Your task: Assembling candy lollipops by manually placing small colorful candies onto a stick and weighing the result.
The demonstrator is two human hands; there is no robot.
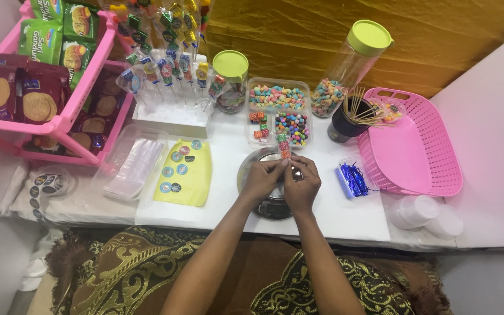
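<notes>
left hand [262,178] and right hand [301,185] over round scale [272,205], fingers pinching slim candy packet [284,146], pink basket [421,175] nearby

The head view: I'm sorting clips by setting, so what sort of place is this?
Probably a home candy-packing table: both hands hold a candy-filled clear bag over a small scale, beside candy trays and a stand of finished candy sticks.

Two bare forearms, no sleeves in view. Left hand [262,178] and right hand [302,185]: no rings, watch, bracelets or gloves visible. Nails too small to judge.
</notes>
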